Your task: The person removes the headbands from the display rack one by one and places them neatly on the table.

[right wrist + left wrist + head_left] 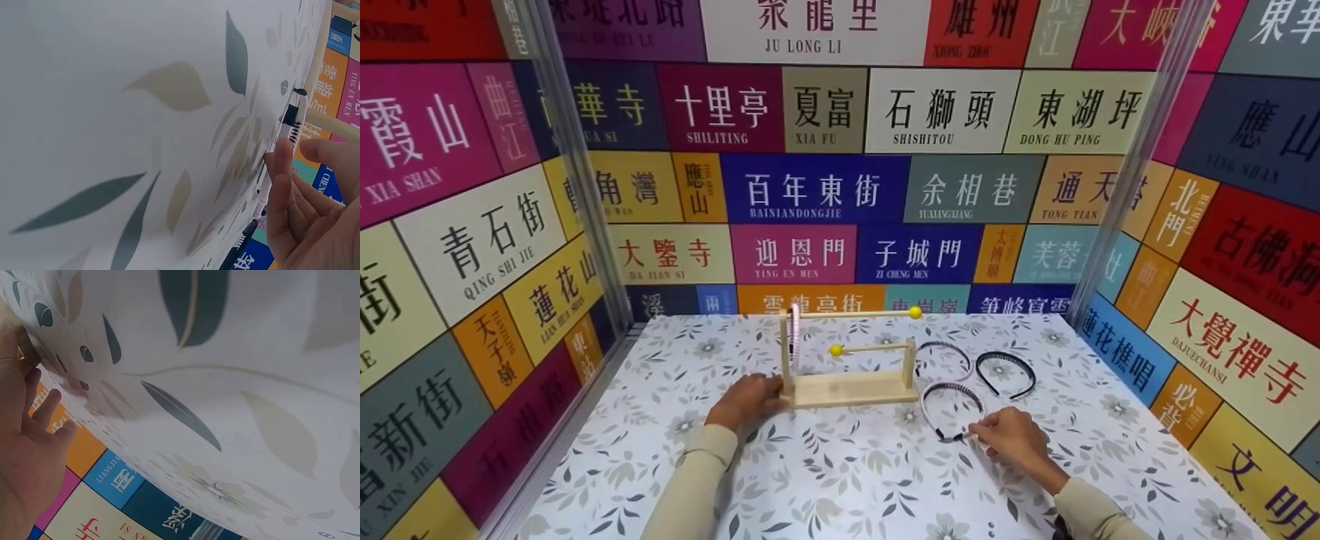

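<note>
A wooden stand (851,391) has two horizontal pegs with yellow ball ends at different heights. One pink headband (794,337) hangs on the upper peg, close to the left post. At the base's left end, my left hand (746,405) grips the wood; its other fingers are loosely bent in the left wrist view. My right hand (1014,437) pinches one end of a pale pink headband (952,388) with dark teeth and black tips. That headband lies on the table just right of the stand. In the right wrist view, thumb and fingers (284,163) meet near its end.
Behind the held headband lie another pale pink headband (952,346) and a black headband (1006,367). A leaf-patterned cloth covers the table (840,472). Walls of colourful sign panels (814,187) enclose the back and both sides.
</note>
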Action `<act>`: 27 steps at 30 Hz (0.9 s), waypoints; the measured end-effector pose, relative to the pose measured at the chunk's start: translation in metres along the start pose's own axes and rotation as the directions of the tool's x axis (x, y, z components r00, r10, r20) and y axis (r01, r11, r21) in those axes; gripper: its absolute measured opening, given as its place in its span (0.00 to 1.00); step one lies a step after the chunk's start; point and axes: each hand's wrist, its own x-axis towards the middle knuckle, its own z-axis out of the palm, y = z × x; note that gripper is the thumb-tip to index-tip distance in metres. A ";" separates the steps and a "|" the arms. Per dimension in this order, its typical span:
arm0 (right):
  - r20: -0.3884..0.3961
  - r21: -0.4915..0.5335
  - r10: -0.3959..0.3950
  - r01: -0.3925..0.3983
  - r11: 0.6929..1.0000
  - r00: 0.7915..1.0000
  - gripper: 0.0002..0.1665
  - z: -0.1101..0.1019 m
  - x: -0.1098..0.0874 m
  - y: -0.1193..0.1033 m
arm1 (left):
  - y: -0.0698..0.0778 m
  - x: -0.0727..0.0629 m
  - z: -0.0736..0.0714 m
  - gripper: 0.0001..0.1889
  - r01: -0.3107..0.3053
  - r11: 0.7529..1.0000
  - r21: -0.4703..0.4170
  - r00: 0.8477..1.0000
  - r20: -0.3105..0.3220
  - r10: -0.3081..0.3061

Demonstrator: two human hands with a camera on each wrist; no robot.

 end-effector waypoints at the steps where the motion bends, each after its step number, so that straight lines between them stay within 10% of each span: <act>1: -0.003 0.002 0.000 0.000 1.000 1.000 0.11 0.000 0.000 0.001 | 0.000 0.000 0.000 0.11 -0.003 1.000 -0.010 1.000 -0.001 0.003; 27: -0.088 0.010 -0.222 0.224 0.975 0.971 0.16 -0.021 0.024 -0.053 | 0.000 0.002 0.000 0.16 0.047 0.998 -0.029 0.999 0.018 -0.047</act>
